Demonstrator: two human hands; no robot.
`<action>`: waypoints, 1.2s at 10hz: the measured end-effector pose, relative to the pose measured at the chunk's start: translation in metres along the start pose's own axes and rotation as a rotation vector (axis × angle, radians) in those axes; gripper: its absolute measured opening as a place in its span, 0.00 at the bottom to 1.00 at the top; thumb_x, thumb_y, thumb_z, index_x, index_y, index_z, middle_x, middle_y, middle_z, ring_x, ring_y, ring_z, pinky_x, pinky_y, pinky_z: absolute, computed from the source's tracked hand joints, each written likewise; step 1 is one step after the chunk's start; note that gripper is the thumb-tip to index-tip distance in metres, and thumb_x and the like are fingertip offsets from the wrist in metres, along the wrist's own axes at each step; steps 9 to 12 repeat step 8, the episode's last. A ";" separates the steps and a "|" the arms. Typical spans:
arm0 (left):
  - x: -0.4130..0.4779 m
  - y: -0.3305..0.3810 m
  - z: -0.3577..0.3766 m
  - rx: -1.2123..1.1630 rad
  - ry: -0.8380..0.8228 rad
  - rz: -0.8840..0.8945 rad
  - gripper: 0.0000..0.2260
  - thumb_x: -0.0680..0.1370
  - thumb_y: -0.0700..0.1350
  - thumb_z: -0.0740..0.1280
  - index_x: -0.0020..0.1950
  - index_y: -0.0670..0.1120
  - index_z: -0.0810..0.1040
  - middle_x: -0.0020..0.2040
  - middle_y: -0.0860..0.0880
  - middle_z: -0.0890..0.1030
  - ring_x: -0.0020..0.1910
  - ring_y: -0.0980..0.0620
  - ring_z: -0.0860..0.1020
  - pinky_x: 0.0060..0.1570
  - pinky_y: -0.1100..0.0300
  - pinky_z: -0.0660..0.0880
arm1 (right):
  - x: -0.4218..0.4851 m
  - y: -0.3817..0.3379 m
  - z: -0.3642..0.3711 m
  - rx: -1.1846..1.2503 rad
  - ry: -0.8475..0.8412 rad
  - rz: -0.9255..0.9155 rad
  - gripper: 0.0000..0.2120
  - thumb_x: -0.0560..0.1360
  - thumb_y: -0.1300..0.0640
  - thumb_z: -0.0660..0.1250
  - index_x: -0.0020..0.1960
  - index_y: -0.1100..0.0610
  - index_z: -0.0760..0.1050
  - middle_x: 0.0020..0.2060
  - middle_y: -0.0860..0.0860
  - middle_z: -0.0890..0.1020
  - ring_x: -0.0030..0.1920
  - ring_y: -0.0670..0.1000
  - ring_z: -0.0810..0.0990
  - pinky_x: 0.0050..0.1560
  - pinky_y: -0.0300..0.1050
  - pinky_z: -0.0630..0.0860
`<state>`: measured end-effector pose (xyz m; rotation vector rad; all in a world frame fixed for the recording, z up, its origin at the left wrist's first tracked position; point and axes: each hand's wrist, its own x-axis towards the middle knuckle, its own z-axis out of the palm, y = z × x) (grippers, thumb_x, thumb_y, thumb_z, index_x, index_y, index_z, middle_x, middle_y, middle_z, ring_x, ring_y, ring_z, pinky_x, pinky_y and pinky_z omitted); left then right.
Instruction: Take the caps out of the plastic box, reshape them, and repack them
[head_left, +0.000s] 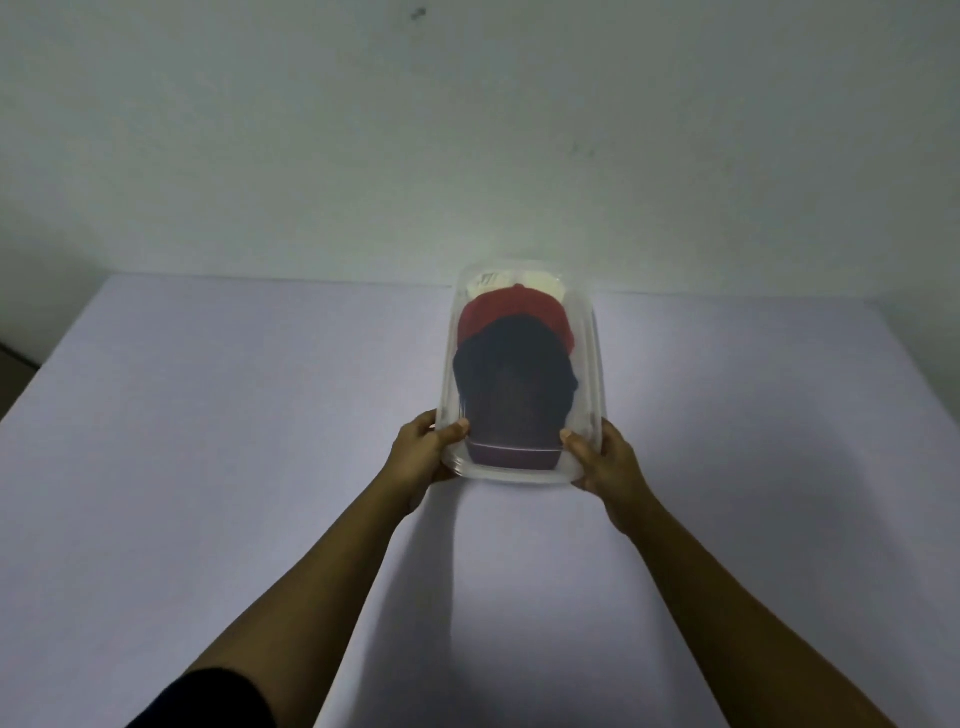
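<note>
Plastic box (596, 353) of caps (514, 374) is clasped in the grip of left hand (421, 454) and right hand (605, 462). Pale worktop (208, 467) is backed by white wall (311, 130)

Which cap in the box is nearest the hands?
The dark cap, at the near end of the plastic box. The red cap lies behind it, the white cap farthest back.

My left grip (423, 452) holds the plastic box (596, 364) at its near left corner, my right grip (605, 462) at the near right. Inside, three caps overlap in a row: nearest cap (514, 384) in front, middle cap (509, 312) behind it, farthest cap (540, 283) at the back end. Below spreads the counter (208, 467), and the wall (467, 130) stands beyond.
</note>
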<state>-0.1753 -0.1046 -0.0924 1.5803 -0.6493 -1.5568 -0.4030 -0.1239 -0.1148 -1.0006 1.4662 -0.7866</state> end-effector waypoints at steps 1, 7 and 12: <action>0.026 0.007 0.012 0.006 -0.001 -0.013 0.18 0.76 0.44 0.67 0.66 0.42 0.72 0.58 0.41 0.79 0.54 0.39 0.79 0.49 0.46 0.80 | 0.026 0.000 -0.009 0.001 0.009 0.015 0.24 0.74 0.50 0.67 0.67 0.55 0.67 0.59 0.57 0.76 0.57 0.58 0.77 0.50 0.53 0.81; 0.032 0.027 0.027 0.564 0.208 0.193 0.31 0.79 0.56 0.59 0.77 0.47 0.53 0.78 0.47 0.57 0.75 0.44 0.60 0.70 0.47 0.61 | 0.040 -0.019 -0.011 -0.422 0.175 -0.265 0.35 0.73 0.37 0.62 0.73 0.55 0.61 0.70 0.56 0.68 0.69 0.57 0.68 0.68 0.57 0.69; 0.012 0.029 0.036 0.626 0.228 0.347 0.26 0.81 0.53 0.54 0.77 0.45 0.54 0.77 0.46 0.59 0.75 0.45 0.60 0.71 0.51 0.59 | 0.019 -0.026 -0.001 -0.527 0.196 -0.462 0.24 0.78 0.50 0.59 0.72 0.57 0.63 0.71 0.55 0.68 0.71 0.55 0.67 0.70 0.48 0.66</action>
